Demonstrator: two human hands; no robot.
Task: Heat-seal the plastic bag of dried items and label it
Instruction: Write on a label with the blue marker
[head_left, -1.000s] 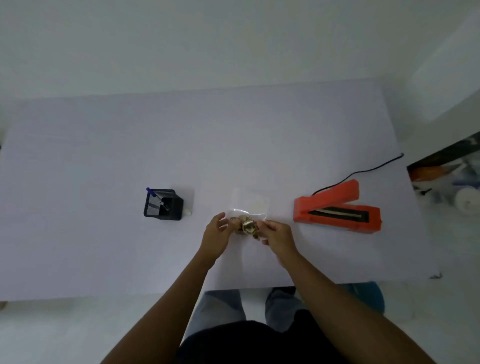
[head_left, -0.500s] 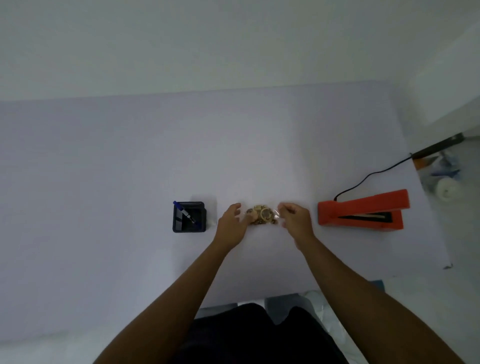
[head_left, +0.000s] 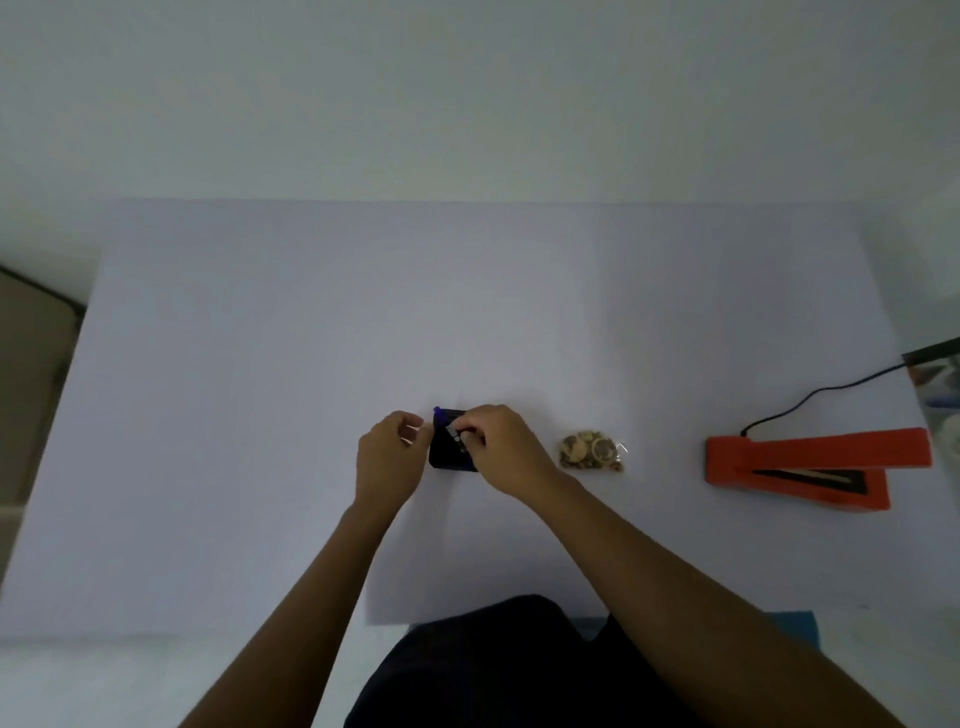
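Observation:
The clear plastic bag of dried items (head_left: 592, 451) lies on the white table (head_left: 467, 312), with neither hand on it. To its left stands a black pen holder (head_left: 448, 457) between my hands. My right hand (head_left: 501, 449) reaches over the holder and pinches a blue-capped pen (head_left: 439, 413) that sticks out of it. My left hand (head_left: 389, 457) is curled against the holder's left side; whether it grips anything is unclear. The orange heat sealer (head_left: 810, 462) sits at the right with its lid raised.
A black power cord (head_left: 821, 397) runs from the sealer off the table's right edge. Clutter lies on the floor past that edge (head_left: 940, 384). A grey chair or case (head_left: 31, 374) stands to the left of the table.
Both hands let go of the bag and moved left to the pen holder. The bag now lies alone on the table. My view has shifted left.

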